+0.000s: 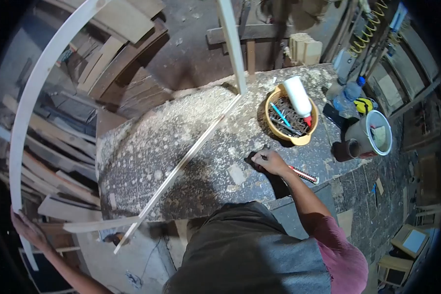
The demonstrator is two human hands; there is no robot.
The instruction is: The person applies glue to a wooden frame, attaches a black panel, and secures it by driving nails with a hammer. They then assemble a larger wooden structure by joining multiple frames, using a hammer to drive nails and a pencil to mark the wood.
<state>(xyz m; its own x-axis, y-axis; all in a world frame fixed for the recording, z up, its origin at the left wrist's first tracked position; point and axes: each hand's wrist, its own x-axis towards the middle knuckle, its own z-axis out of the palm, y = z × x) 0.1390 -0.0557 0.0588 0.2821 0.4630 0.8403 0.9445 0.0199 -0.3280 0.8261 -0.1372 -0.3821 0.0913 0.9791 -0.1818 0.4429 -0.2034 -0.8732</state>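
Note:
On the left, my left hand (30, 232) grips a long pale curved wooden strip (25, 112) near its lower end. The strip arcs up past the top of the view. My right hand (268, 161) is closed, low over the dusty worktable (206, 181); what its fingers hold, if anything, I cannot make out. Beside that wrist lies a red-and-white stick-like item (305, 175). A thin straight wooden strip (181, 164) crosses the table diagonally. One end meets an upright pale wooden piece (233, 46), and a short pale board (100, 224) touches it near the front.
A yellow basket (300, 140) holds nails, a blue pen and a white glue bottle (297, 95). To its right stand a white bucket (370, 134), a dark cup (345, 150) and plastic bottles (349, 92). Curved boards (59, 161) are stacked at left. Sawdust covers the table.

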